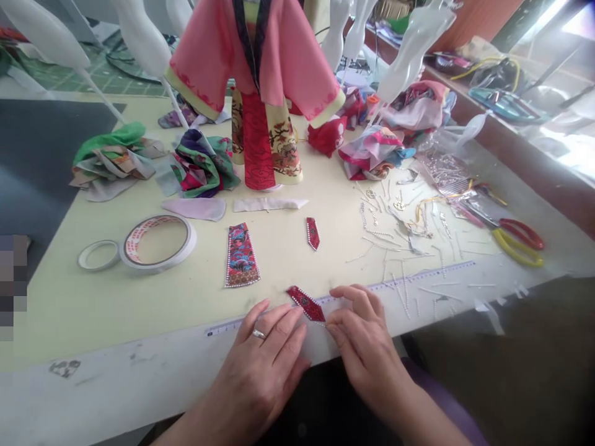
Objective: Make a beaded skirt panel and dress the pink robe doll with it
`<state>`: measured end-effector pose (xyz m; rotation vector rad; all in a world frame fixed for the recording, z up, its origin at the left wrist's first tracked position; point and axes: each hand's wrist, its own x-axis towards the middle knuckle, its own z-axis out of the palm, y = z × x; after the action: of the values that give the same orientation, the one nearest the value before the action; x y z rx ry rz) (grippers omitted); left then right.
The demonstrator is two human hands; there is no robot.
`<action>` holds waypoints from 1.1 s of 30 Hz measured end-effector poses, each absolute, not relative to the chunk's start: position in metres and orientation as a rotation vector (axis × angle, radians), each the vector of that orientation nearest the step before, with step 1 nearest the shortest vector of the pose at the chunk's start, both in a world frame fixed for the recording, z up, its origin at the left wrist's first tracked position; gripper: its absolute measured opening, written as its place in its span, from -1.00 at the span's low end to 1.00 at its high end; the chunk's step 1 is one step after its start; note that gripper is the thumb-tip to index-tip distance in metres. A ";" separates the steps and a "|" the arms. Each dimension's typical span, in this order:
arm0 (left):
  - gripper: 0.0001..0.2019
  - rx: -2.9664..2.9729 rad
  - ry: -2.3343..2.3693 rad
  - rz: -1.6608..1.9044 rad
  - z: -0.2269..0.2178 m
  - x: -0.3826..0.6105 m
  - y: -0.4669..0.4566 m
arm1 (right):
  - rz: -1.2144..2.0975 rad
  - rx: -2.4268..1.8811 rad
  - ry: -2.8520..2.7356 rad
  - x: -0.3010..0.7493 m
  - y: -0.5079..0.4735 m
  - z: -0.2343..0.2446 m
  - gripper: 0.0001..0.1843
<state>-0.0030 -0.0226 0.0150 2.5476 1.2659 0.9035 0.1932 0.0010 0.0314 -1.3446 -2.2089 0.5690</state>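
Observation:
A small red brocade strip with pearl-bead edging lies across a metal ruler near the table's front edge. My right hand pinches the strip's lower right end between its fingertips. My left hand, with a ring on one finger, rests on the pale green tabletop, its fingertips at the strip's lower edge. Farther from the hands lie a wider floral strip edged with beads and a smaller red strip.
A costumed doll stands on a white form behind several fabric heaps. Tape rolls sit at the left. Loose bead trim covers the right side, beside yellow-and-red scissors. White mannequin forms rise at the back.

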 end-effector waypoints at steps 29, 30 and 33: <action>-0.70 2.603 1.196 0.761 0.016 -0.003 -0.021 | 0.660 -1.324 -2.222 0.193 0.011 0.027 -0.83; -0.70 2.606 1.193 0.764 0.016 -0.003 -0.021 | 0.661 -1.324 -2.226 0.193 0.011 0.027 -0.84; -0.71 2.610 1.187 0.782 0.016 -0.003 -0.021 | 0.664 -1.320 -2.233 0.193 0.011 0.028 -0.83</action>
<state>-0.0030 -0.0211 0.0157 2.6102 1.1870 0.7822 0.1927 0.0106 0.0279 -1.3198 -2.2328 0.6639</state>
